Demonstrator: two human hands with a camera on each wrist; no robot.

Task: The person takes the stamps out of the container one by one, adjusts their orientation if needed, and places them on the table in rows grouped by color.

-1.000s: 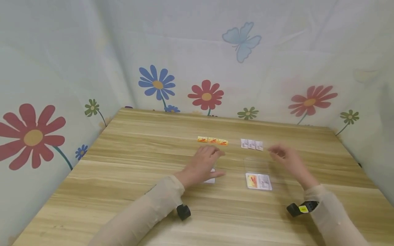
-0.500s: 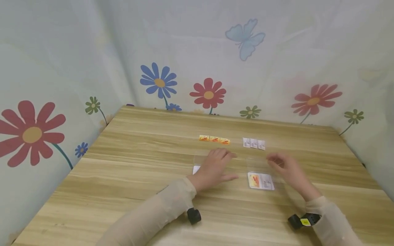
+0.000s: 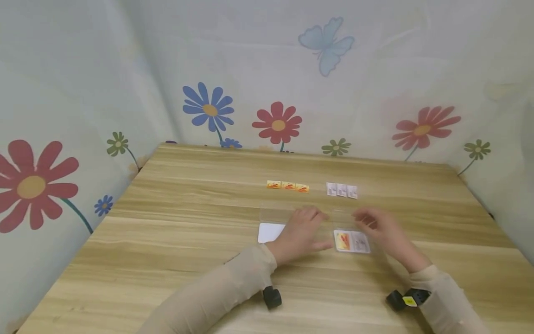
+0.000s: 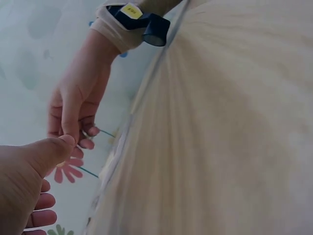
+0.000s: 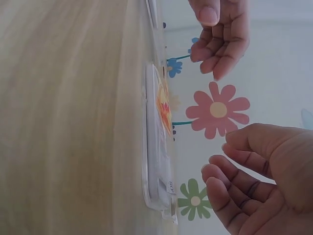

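Observation:
My left hand [image 3: 301,234] hovers between two clear plastic cases, with its fingers loosely bent and thumb apart. Part of the left case [image 3: 271,213], opened flat with a white insert [image 3: 269,232], is hidden by that hand. The right case [image 3: 343,219] also lies unfolded; its near half bears a small orange picture card [image 3: 342,240] beside a pale grey one [image 3: 359,241]. Over that case's right side is my right hand [image 3: 385,234]. In the right wrist view the right hand [image 5: 269,176] has loosely curled fingers, thumb close to the index finger, nothing visible between them.
Beyond the cases lie a row of orange cards [image 3: 288,186] and, to its right, a row of pale cards [image 3: 341,190]. The wooden table [image 3: 187,287] ends at a flower-printed curtain [image 3: 367,93]. Black wrist cameras hang below both wrists.
My left hand has moved right, off the left case, and its white insert now shows. The right hand has shifted slightly left toward the right case. The cards keep their places.

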